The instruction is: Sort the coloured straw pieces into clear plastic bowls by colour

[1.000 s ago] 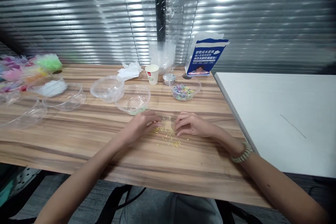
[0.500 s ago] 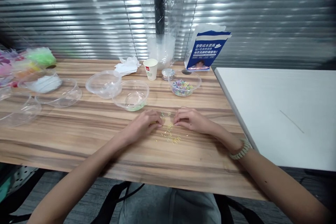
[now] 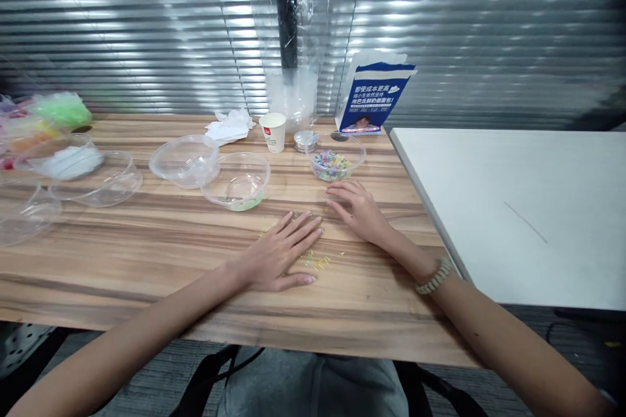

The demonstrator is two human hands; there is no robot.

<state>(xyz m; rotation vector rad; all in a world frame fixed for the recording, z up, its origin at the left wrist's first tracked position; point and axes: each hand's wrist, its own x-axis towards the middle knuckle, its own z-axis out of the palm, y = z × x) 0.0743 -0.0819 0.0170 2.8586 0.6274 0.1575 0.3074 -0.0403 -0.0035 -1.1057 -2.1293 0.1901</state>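
One hand (image 3: 280, 254), the left, now flat

Wood-grain table (image 3: 161, 300): loose yellow bits (image 3: 320, 263) are scattered mid-surface, partly covered by the left hand (image 3: 281, 251), laid palm-down. Farther back, right of centre, a clear bowl with multicoloured bits (image 3: 360, 159) is placed. Left of centre, two clear bowls (image 3: 261, 181) are set side by side, overlapping in view. More clear bowls (image 3: 124, 190) are grouped far left. Toward the back edge, crumpled white paper (image 3: 229, 128), a paper cup (image 3: 272, 135) and an upright blue-and-white bag (image 3: 372, 103) are spread out.
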